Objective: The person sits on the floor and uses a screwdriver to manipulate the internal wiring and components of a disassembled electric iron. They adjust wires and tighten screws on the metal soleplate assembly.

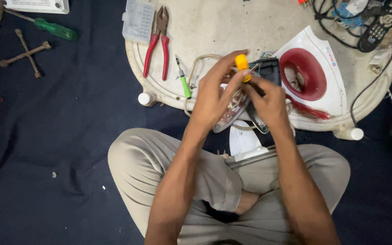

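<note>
One view, worn on my head, looking almost straight down

The camera sits above my crossed legs in beige trousers (169,181) and faces down and slightly forward, so my forearms run up from the bottom edge to my hands, the left hand (214,93) and the right hand (268,102), which meet near the middle of the frame. It is close enough that my lap fills the lower half. The far side of the scene lies along the top edge, where the round, off-white, scuffed tabletop (232,27) is cut off; dark blue cloth on the floor (46,136) fills the left side. No second view shares this scene.
</note>
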